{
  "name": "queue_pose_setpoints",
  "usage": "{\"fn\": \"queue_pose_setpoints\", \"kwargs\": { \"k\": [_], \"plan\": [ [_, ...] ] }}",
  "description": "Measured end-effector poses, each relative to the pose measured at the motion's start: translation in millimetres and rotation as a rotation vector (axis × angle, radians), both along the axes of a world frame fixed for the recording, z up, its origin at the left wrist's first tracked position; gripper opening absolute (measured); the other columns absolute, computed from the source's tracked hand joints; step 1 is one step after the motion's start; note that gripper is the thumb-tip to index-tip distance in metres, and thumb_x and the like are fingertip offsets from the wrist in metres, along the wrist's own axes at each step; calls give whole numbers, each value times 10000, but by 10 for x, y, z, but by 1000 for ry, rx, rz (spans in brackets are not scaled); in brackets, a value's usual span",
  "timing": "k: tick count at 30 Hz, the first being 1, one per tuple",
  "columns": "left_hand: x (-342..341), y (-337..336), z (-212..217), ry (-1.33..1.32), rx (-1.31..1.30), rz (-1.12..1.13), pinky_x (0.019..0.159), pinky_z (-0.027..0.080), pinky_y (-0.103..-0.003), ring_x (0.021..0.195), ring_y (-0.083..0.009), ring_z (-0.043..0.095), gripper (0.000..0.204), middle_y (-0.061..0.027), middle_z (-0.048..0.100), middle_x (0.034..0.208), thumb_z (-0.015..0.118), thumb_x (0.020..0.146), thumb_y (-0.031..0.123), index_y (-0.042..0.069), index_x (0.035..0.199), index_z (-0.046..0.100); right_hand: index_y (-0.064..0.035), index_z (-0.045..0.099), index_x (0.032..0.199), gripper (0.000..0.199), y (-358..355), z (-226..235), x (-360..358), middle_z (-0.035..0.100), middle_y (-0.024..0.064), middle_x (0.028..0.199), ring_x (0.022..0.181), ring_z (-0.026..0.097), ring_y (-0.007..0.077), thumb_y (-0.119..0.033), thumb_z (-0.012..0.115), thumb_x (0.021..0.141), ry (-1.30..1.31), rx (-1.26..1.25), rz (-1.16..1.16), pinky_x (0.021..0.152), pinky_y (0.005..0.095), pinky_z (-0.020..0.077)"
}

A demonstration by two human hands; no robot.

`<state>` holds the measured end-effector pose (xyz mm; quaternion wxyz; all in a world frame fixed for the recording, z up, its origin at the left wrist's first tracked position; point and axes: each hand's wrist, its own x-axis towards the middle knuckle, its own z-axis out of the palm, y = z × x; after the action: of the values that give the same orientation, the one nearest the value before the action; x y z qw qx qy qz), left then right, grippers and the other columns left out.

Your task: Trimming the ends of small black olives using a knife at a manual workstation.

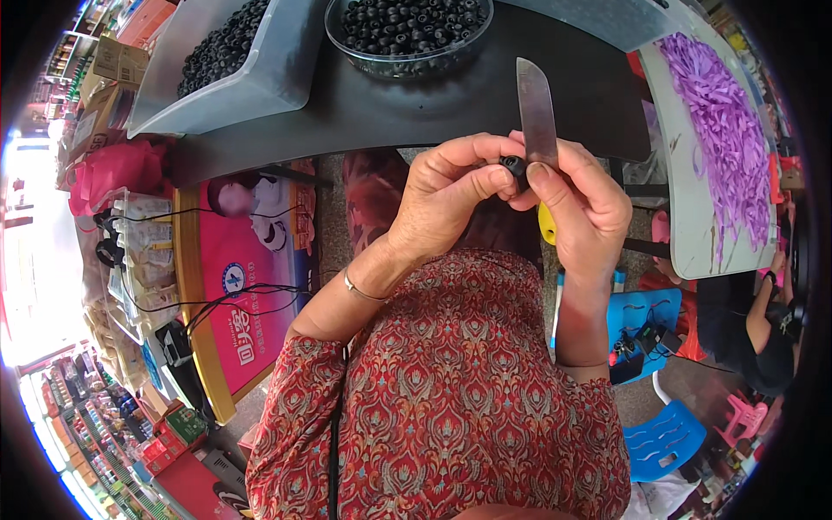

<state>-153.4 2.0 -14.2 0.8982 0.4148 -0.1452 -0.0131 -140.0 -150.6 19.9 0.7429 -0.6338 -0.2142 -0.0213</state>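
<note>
Your right hand grips a yellow-handled knife, tip toward 12 o'clock; beside it your left hand pinches one small black holed piece, presumably for steadiness. Clear bowl at 11 o'clock, likely for easy reach.

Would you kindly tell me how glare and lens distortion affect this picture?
Head view throughout: glare whites out the far left; the black table has a bowed-looking front edge, likely fisheye distortion; corners go black; the knife looks fairly sharp.
</note>
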Motion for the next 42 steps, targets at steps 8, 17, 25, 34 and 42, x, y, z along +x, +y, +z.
{"fn": "queue_pose_setpoints", "kwargs": {
  "k": [8, 17, 25, 34, 42],
  "plan": [
    [-35, 11, -56, 91, 26, 64, 739, 486, -233, 786, -80, 554, 258, -30, 629, 908, 583, 881, 0, -15, 1138, 603, 50, 615, 1096, 233, 85, 6, -66, 604, 105, 999, 764, 634, 127, 65, 561, 870, -30, -53, -33, 634, 202, 541],
    [-2, 73, -169, 132, -114, -77, 725, 488, -239, 776, -96, 558, 256, -42, 633, 915, 588, 881, 11, -13, 1135, 607, 66, 613, 1080, 222, 19, -64, 56, 600, 109, 979, 742, 641, 137, 71, 564, 864, 115, 20, 90, 648, 208, 546],
    [-5, 118, -131, 92, -22, 0, 744, 489, -246, 786, -100, 560, 242, -49, 634, 928, 592, 877, 7, -21, 1116, 614, 73, 616, 1067, 209, 130, -93, 36, 599, 100, 959, 736, 635, 124, 65, 571, 863, 17, -20, -10, 648, 199, 545],
    [56, 112, -244, 149, -322, -180, 743, 473, -270, 784, -126, 544, 272, -61, 613, 904, 589, 902, 117, -21, 1135, 601, 66, 607, 1087, 213, 173, -117, 71, 649, 132, 984, 712, 639, 122, 0, 574, 888, 220, 143, 27, 631, 208, 551],
    [114, 133, -266, 114, -407, -240, 753, 469, -281, 813, -125, 535, 313, -75, 601, 979, 570, 917, 155, -29, 1170, 572, 75, 589, 1110, 235, 198, -121, 83, 649, 158, 1025, 709, 640, 120, -25, 577, 897, 266, 190, 19, 641, 208, 545]
  ]
}}
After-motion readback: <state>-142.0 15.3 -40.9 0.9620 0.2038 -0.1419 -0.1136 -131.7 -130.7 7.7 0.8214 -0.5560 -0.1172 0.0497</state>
